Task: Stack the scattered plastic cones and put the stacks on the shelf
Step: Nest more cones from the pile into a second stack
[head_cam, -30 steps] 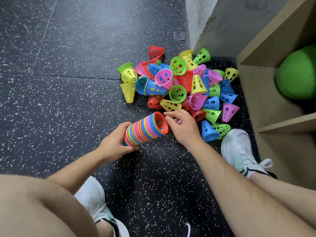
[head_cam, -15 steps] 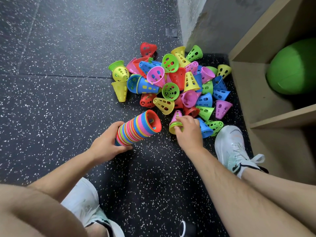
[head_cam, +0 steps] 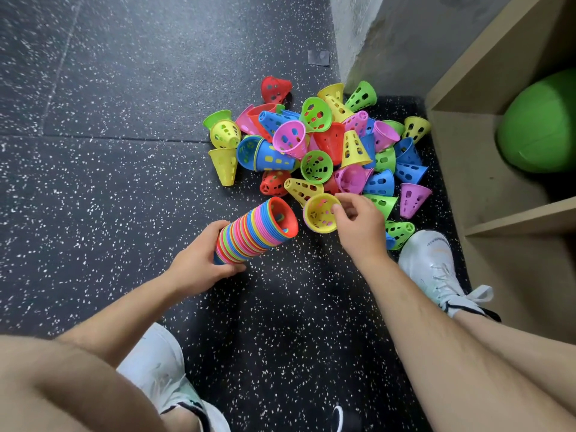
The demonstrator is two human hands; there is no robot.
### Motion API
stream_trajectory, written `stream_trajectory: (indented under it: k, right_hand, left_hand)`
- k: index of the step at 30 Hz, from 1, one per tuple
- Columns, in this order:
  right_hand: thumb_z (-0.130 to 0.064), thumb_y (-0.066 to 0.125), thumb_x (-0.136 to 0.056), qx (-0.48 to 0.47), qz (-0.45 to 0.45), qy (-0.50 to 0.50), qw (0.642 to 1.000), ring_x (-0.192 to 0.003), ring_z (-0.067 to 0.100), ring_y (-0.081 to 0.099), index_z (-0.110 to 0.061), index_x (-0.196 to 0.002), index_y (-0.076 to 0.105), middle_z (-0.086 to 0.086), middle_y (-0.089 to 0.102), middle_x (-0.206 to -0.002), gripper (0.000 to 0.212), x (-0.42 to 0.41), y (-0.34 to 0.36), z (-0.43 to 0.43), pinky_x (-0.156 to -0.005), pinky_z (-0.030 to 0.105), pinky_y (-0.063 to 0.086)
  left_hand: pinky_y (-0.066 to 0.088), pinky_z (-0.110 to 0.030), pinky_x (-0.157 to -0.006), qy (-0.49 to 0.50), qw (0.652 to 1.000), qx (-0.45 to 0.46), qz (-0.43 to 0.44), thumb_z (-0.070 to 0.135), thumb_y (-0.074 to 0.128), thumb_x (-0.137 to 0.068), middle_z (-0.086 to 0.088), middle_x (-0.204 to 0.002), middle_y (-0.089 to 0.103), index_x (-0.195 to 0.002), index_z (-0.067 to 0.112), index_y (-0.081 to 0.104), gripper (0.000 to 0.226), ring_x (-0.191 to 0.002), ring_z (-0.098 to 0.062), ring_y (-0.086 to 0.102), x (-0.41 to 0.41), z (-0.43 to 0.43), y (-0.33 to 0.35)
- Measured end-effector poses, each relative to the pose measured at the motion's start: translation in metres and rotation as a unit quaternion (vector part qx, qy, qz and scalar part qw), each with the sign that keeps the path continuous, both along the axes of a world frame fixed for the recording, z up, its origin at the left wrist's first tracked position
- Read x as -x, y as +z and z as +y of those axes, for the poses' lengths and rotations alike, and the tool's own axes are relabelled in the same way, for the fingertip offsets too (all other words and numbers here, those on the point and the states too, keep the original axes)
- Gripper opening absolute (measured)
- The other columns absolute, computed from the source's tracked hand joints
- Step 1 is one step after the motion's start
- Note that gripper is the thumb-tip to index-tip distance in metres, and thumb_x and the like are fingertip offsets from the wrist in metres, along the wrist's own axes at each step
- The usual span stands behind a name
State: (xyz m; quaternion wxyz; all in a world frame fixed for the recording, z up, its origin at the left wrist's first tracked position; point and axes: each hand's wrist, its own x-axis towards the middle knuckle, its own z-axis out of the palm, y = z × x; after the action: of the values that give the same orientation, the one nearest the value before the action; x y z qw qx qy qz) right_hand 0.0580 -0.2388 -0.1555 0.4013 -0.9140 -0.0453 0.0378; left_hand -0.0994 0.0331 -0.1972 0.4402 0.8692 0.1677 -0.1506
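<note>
From the head camera, the left hand (head_cam: 199, 266) is wrapped around the narrow end of a long multicoloured stack of nested plastic cones (head_cam: 255, 232). The stack is held on its side just above the black speckled rubber floor (head_cam: 124, 88), with its red open mouth tipped toward the right, probably so the next cone can be slid straight in.

The right hand (head_cam: 358, 229) pinches a perforated yellow plastic cone (head_cam: 318, 213) by its rim between thumb and fingertips. The cone's mouth faces the camera, just beside the mouth of the stack. A pinkish edge shows at its rim, so a second cone may be nested with it, but I cannot tell.

Just beyond both hands lies the heap of loose coloured cones (head_cam: 318, 145), tumbled every way against the grey wall corner (head_cam: 389, 35). Many cones remain to be stacked.

The pale wooden shelf (head_cam: 467, 169) stands to the right, and a large green ball (head_cam: 542, 123) sits in one compartment. A white shoe (head_cam: 433, 266) is planted beside the heap, between it and the shelf. Another white shoe (head_cam: 156, 363) sits lower left.
</note>
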Motion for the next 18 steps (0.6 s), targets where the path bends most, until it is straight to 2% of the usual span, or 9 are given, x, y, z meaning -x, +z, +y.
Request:
stream_trajectory:
  k: [3,6,9,11,15,18]
  right_hand:
    - [-0.018,0.068,-0.092,-0.098,0.028,-0.038,0.994,-0.082,0.000,0.067,-0.025,-0.102,0.070,-0.011,0.071,-0.090,0.012,-0.007,0.018,0.014,-0.078,0.020,0.054]
    - [-0.020,0.070,-0.092,-0.156,0.042,-0.048,0.986,-0.086,0.008,0.071,-0.023,-0.099,0.072,-0.008,0.074,-0.089,0.008,-0.016,0.032,0.028,-0.080,0.024,0.056]
    - [-0.021,0.072,-0.090,-0.180,0.046,-0.047,0.982,-0.085,0.005,0.071,-0.024,-0.097,0.073,-0.008,0.075,-0.088,0.008,-0.020,0.041,0.040,-0.079,0.022,0.056]
    - [-0.019,0.073,-0.089,-0.197,0.053,-0.050,0.978,-0.083,0.006,0.071,-0.019,-0.099,0.075,-0.006,0.076,-0.088,0.010,-0.021,0.045,0.047,-0.077,0.023,0.056]
    - [-0.021,0.075,-0.087,-0.209,0.108,-0.042,0.971,-0.079,0.010,0.070,-0.022,-0.095,0.076,-0.002,0.077,-0.086,0.008,-0.020,0.043,0.056,-0.077,0.036,0.059]
    - [-0.020,0.074,-0.087,-0.211,0.101,-0.064,0.970,-0.080,0.012,0.071,-0.027,-0.090,0.075,-0.004,0.077,-0.085,0.007,-0.018,0.043,0.059,-0.079,0.041,0.060]
  left_hand:
    - [0.051,-0.044,-0.100,0.009,1.000,0.018,-0.003,0.045,0.088,-0.072,0.023,-0.115,0.062,-0.127,0.050,0.040,0.073,-0.106,-0.005,0.063,0.001,0.002,0.000]
    - [0.051,-0.045,-0.100,0.019,0.999,0.033,-0.003,0.048,0.088,-0.071,0.023,-0.114,0.063,-0.128,0.051,0.040,0.074,-0.106,-0.005,0.063,0.001,0.004,0.000]
    - [0.052,-0.045,-0.099,0.024,0.999,0.047,0.000,0.050,0.087,-0.070,0.022,-0.114,0.063,-0.128,0.051,0.040,0.075,-0.105,-0.006,0.064,0.001,0.004,0.001]
    - [0.052,-0.044,-0.099,0.028,0.998,0.051,0.000,0.052,0.086,-0.069,0.021,-0.115,0.063,-0.129,0.051,0.040,0.076,-0.106,-0.005,0.064,0.001,0.005,0.001]
    - [0.052,-0.044,-0.100,0.035,0.998,0.058,-0.002,0.053,0.086,-0.068,0.021,-0.116,0.063,-0.129,0.053,0.039,0.077,-0.107,-0.006,0.064,0.002,0.006,0.000]
    - [0.052,-0.045,-0.100,0.038,0.997,0.065,-0.001,0.054,0.085,-0.067,0.021,-0.115,0.063,-0.129,0.053,0.039,0.077,-0.107,-0.007,0.064,0.002,0.007,0.000]
